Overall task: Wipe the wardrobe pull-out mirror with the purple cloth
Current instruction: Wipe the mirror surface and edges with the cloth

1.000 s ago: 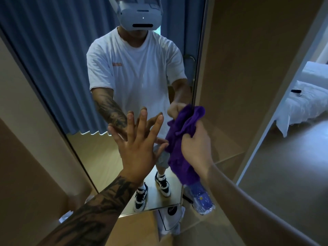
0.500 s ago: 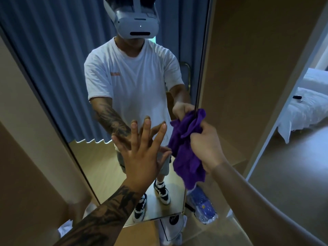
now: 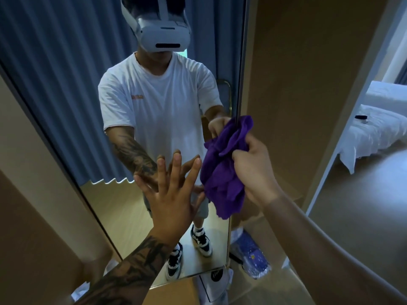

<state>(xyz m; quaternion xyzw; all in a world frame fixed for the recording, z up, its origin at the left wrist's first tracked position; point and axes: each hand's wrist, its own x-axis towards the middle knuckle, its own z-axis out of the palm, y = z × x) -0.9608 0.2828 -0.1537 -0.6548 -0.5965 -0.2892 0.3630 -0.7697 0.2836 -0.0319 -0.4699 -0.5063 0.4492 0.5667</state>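
Note:
The tall pull-out mirror (image 3: 66, 106) fills the left and middle of the view and reflects a person in a white T-shirt with a headset. My left hand (image 3: 171, 194) presses flat against the glass with its fingers spread. My right hand (image 3: 253, 170) grips a bunched purple cloth (image 3: 222, 172), which hangs against the mirror's right edge just right of my left hand. Part of the cloth is hidden in my fist.
A brown wardrobe panel (image 3: 297, 73) stands right of the mirror. A blue plastic-wrapped package (image 3: 255, 258) and a white bag (image 3: 211, 285) lie on the floor below. Through a doorway at the far right is a bed with white sheets (image 3: 374, 133).
My right hand has lifted the cloth slightly and drawn it right along the mirror's edge. The view has tilted down a little. My left hand stays pressed on the glass.

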